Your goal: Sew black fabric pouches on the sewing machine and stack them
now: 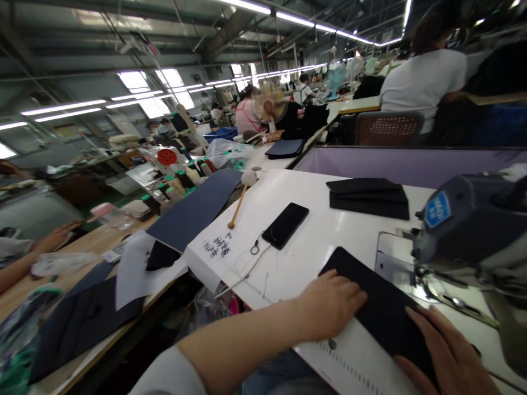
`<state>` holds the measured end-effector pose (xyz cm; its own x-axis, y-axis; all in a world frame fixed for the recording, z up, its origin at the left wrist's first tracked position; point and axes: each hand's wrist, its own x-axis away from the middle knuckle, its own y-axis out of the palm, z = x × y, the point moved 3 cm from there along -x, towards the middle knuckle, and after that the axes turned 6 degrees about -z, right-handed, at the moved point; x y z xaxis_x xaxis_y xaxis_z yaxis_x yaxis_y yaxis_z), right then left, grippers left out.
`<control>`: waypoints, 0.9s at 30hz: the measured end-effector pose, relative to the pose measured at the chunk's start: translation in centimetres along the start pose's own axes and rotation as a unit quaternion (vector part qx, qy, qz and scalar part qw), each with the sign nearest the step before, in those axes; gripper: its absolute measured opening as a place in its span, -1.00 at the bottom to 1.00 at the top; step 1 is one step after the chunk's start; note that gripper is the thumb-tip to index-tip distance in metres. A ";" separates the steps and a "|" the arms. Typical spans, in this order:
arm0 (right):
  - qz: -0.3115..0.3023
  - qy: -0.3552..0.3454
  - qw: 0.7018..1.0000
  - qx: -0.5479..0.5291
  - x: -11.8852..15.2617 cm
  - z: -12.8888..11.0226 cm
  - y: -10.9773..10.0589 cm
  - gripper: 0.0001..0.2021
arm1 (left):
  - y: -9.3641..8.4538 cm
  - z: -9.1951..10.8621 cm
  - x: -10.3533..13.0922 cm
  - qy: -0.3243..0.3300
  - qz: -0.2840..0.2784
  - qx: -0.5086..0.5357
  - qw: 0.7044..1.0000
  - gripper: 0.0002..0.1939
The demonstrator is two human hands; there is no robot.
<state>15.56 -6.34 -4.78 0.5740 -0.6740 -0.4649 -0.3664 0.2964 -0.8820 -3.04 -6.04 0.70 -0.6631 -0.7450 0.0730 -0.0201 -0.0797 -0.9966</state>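
Note:
A folded black fabric piece [381, 299] lies slantwise on the white sewing table in front of me. My left hand [331, 307] rests at its near left edge, fingers bent and close together over the cloth; the thumb is hidden. Further right, my right hand [448, 351] lies on the lower end of the same piece, its thumb spread apart from the fingers. The sewing machine [461, 219] stands just beyond, with its lit needle area close to the fabric's right edge, not visibly touching it.
A phone [286, 225] with a ring strap, a wooden-handled mallet [241, 203] and a stack of black pieces [368, 197] lie on the white table [304, 186]. Thread spools [181, 181] and a dark blue sheet [197, 208] are left. Another person's hand [57, 236] is far left.

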 end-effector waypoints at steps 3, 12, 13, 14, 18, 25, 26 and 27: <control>-0.058 0.037 0.996 -0.052 -1.0 0.8 -2.1 -0.63 | -0.4 -1.9 -3.9 -0.044 0.017 0.001 0.999 -0.45; -0.182 -0.028 0.965 -0.189 -2.9 4.0 -3.7 -0.78 | -1.0 -1.3 -9.7 0.088 -0.029 0.000 0.996 -0.69; -0.182 -0.030 0.963 -0.194 -2.8 4.1 -3.6 -0.78 | -0.9 -1.1 -9.6 0.100 -0.030 0.009 0.994 -0.74; -0.183 -0.033 0.963 -0.197 -2.7 4.1 -3.5 -0.78 | -0.8 -0.9 -9.5 0.106 -0.026 0.015 0.994 -0.76; -0.179 -0.035 0.969 -0.166 -2.6 4.0 -3.3 -0.74 | -0.3 -0.9 -9.1 0.094 0.009 0.031 0.995 -0.65; -0.181 0.012 0.977 -0.109 -2.6 4.3 -3.4 -0.68 | 0.3 -1.6 -9.9 0.084 -0.004 0.041 0.996 -0.46; -0.182 0.015 0.977 -0.107 -2.6 4.3 -3.3 -0.67 | 0.3 -1.7 -10.0 0.084 -0.007 0.042 0.996 -0.46; -0.185 0.018 0.977 -0.105 -2.6 4.4 -3.3 -0.67 | 0.3 -1.7 -10.1 0.084 -0.009 0.044 0.995 -0.47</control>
<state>18.45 -2.59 -0.97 0.6703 -0.7338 -0.1105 -0.2833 -0.1154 -0.9520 2.33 2.57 -0.39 -0.7788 -0.6226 0.0760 0.0274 -0.1548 -0.9876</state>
